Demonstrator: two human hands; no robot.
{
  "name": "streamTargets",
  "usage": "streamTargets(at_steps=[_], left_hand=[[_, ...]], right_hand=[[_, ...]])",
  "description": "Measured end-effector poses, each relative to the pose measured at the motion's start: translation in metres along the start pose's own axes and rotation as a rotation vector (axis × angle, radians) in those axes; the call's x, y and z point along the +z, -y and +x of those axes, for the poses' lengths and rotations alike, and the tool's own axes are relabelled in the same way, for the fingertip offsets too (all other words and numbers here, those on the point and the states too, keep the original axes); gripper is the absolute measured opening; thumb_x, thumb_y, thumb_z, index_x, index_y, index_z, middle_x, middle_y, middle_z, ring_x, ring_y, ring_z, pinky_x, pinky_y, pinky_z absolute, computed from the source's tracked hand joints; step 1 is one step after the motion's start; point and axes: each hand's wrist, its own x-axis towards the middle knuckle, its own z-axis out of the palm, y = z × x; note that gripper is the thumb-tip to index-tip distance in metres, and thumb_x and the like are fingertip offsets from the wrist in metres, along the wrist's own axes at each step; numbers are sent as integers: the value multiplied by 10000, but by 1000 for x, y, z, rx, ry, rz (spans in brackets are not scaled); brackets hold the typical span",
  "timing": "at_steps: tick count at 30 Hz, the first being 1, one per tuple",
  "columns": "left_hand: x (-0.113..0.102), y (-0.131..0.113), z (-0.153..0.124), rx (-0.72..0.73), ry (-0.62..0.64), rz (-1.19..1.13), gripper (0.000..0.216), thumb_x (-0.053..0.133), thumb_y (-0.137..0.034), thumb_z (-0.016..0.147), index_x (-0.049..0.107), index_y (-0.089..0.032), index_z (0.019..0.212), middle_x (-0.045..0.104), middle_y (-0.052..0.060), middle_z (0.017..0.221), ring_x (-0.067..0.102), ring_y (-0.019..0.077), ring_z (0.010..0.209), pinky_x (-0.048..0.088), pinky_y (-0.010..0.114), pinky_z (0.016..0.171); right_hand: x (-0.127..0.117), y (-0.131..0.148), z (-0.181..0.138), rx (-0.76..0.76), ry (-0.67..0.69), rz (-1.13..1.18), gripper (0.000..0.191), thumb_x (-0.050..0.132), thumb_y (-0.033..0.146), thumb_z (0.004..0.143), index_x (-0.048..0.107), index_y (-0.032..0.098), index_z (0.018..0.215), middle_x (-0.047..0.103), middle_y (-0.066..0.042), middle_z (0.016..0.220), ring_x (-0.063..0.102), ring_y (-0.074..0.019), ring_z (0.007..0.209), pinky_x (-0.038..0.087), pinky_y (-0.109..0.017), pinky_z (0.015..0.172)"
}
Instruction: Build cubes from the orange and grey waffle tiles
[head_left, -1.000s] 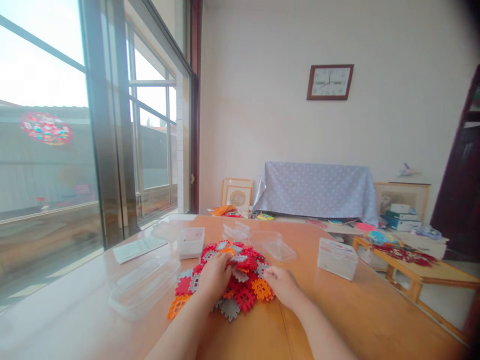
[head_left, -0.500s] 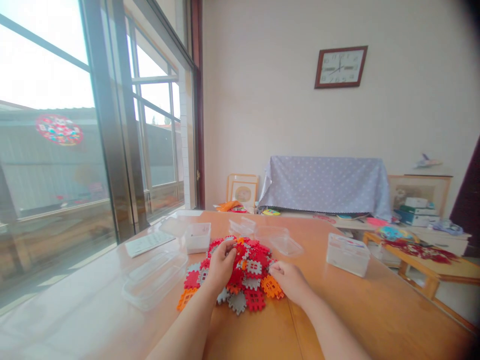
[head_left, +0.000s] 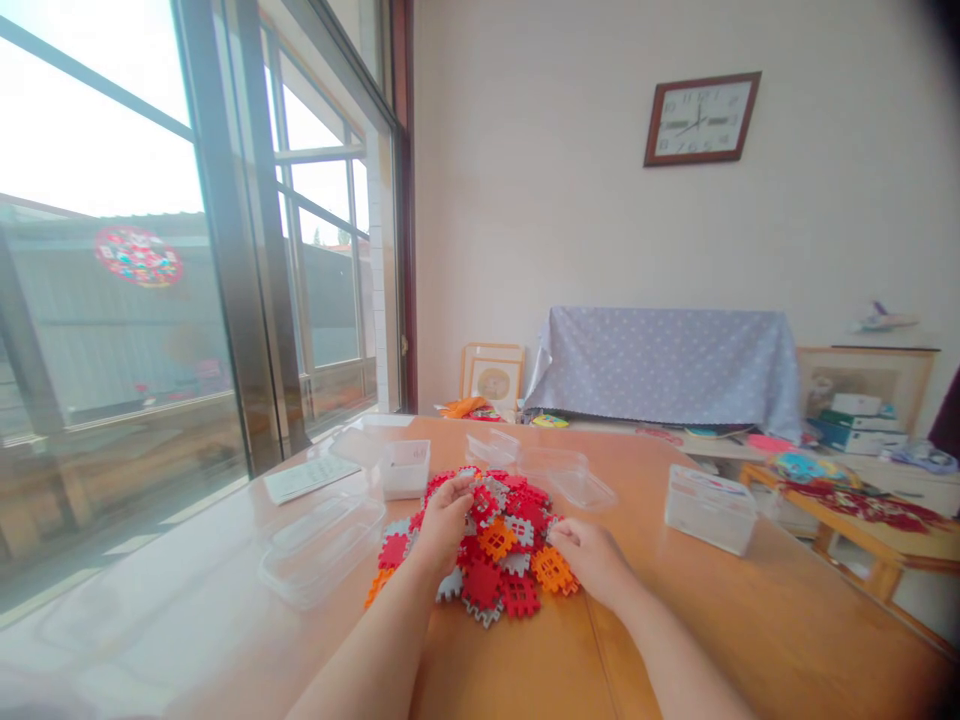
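A heap of flat, notched plastic building tiles in red, orange and grey lies on the wooden table in front of me. My left hand rests on the left side of the heap, fingers curled over tiles near its top. My right hand lies at the heap's right edge, fingers bent against an orange tile. Whether either hand actually grips a tile is hidden by the fingers.
Clear plastic containers stand around the heap: a long one at left, a small white tub, lids behind, and a box at right. A paper sheet lies near the window. A covered sofa and a low side table stand beyond.
The view has tilted up and shifted, so the heap sits a little more to the right. My left hand slid up toward the heap's top. My right hand stays at the right edge.
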Motion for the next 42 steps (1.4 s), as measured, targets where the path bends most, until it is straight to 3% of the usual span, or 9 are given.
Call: streamTargets(at_steps=[11, 17, 22, 28, 35, 39, 42], left_hand=[[-2, 2, 2, 41, 62, 88, 424, 701, -360, 760, 660, -161, 1132, 716, 117, 1120, 677, 224, 1012, 494, 350, 893], [-4, 2, 5, 55, 74, 50, 470, 686, -414, 798, 630, -150, 1183, 717, 132, 1113, 691, 216, 984, 494, 377, 936], [-6, -4, 6, 112, -13, 150, 483, 654, -486, 807, 638, -153, 1155, 726, 118, 1087, 677, 211, 1008, 481, 356, 940], [-14, -4, 10, 90, -60, 233, 432, 589, -424, 822, 637, -145, 1148, 729, 101, 1043, 685, 205, 912, 488, 348, 865], [-21, 3, 15, 152, -136, 495, 370, 557, -402, 829, 658, -155, 1086, 730, 87, 977, 671, 226, 910, 487, 346, 820], [-25, 9, 15, 160, -112, 579, 298, 639, -347, 779, 686, -184, 1024, 732, 80, 958, 660, 247, 934, 463, 353, 852], [-26, 10, 14, 220, -61, 704, 309, 656, -317, 775, 691, -204, 1060, 724, 97, 1087, 641, 270, 1031, 441, 369, 903]], right_hand=[[-3, 4, -1, 9, 12, 21, 319, 524, 459, 857, 705, 197, 865, 669, 1, 706, 598, -183, 694, 394, -267, 624], [-4, 3, -2, 28, 12, 39, 314, 521, 445, 846, 710, 194, 847, 677, -1, 690, 589, -175, 654, 380, -260, 592], [-6, -4, 2, 73, -11, 44, 323, 519, 349, 799, 745, 199, 975, 729, -27, 791, 632, -196, 722, 426, -273, 640], [-10, -9, 4, 65, -31, 4, 361, 476, 276, 770, 755, 220, 993, 749, -26, 852, 659, -209, 782, 452, -294, 705], [-17, -12, 6, 104, -33, 80, 338, 489, 354, 817, 736, 212, 998, 771, -35, 894, 673, -224, 812, 464, -308, 728], [-25, -9, 3, 87, -50, 131, 329, 489, 381, 833, 729, 205, 973, 773, -39, 916, 675, -223, 846, 464, -301, 744], [-30, -3, -1, 95, -19, 121, 313, 520, 383, 825, 726, 197, 969, 767, -39, 897, 667, -218, 832, 458, -298, 739]])
